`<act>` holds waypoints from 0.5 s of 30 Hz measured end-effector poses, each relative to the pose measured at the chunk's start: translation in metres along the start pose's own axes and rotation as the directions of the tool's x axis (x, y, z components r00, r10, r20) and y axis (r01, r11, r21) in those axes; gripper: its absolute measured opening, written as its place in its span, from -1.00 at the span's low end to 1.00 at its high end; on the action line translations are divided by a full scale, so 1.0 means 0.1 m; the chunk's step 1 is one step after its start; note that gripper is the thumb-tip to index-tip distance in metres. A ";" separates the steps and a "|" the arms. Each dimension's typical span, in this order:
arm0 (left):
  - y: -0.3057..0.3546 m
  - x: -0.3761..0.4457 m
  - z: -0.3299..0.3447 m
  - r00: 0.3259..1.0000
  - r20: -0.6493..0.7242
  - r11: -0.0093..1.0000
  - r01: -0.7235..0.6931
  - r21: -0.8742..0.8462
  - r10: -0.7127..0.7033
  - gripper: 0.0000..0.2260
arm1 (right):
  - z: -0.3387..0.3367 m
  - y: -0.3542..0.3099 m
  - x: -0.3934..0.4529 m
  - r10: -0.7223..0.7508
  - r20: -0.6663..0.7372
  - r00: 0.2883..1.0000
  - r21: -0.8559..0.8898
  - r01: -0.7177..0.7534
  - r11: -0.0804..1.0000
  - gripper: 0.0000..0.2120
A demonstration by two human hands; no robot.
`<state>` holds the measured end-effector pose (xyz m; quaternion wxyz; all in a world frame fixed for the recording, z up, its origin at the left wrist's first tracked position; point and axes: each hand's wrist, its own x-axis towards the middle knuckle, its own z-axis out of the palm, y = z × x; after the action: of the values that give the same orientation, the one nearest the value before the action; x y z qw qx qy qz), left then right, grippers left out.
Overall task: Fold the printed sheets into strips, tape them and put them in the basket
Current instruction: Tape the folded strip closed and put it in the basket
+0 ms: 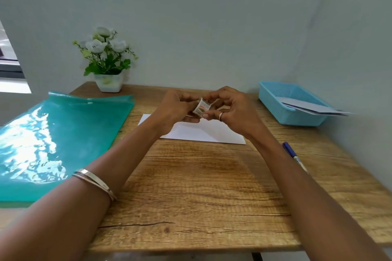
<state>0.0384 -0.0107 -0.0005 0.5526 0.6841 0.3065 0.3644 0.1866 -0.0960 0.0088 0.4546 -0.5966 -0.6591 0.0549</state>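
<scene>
- Pale walls close in a corner behind the wooden table (201, 186), and our head view looks down along both forearms to the middle of it.
- We hold a small roll of tape (201, 108) raised above the table, between both hands, likely so that we can find and pull its loose end.
- Our left hand (176, 110) curls its fingers round the roll from the left side and steadies it.
- Our right hand (229, 108) pinches the roll from the right, fingers (209, 115) bent against its rim; whether a free end is already lifted is too small to tell.
- A folded white sheet (203, 131) lies flat on the table just under the hands, close by, we judge, so the tape can go straight onto it.
- The blue basket (273, 99) sits at the far right edge, well apart from the sheet, and already holds folded paper strips (314, 108) that jut over its rim.
- A green plastic folder (59, 133) covers the left side of the table; we cannot see whether more sheets lie in it.
- A pen (293, 154) rests by the right forearm, and a potted plant (106, 57) stands at the back.
</scene>
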 end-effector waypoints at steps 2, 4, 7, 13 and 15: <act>-0.01 0.01 -0.01 1.000 -0.017 1.000 -0.009 -0.005 0.009 -0.84 | 0.01 0.00 0.00 0.019 -0.022 1.000 0.038 -0.018 0.999 -0.64; -0.01 0.02 -0.01 0.999 -0.028 1.000 -0.017 -0.023 0.017 -0.84 | 0.02 -0.01 -0.01 0.056 -0.047 0.997 0.100 -0.051 0.994 -0.67; -0.01 0.01 -0.01 0.999 -0.028 0.998 -0.028 -0.060 0.027 -0.83 | 0.02 -0.02 -0.02 0.125 -0.038 0.991 0.211 -0.115 0.971 -0.70; 0.03 0.00 0.01 0.997 -0.061 0.977 -0.066 -0.201 0.055 -0.82 | 0.03 0.02 0.00 0.181 -0.130 0.975 0.313 -0.133 0.940 -0.64; 0.04 0.01 0.00 0.997 -0.009 0.978 -0.071 -0.194 0.070 -0.78 | 0.03 0.05 0.00 0.144 -0.179 0.973 0.270 -0.092 0.958 -0.58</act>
<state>0.0395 -0.0107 0.0032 0.6030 0.6369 0.2457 0.4128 0.1879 -0.0936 0.0041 0.5878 -0.5728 -0.5608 0.1086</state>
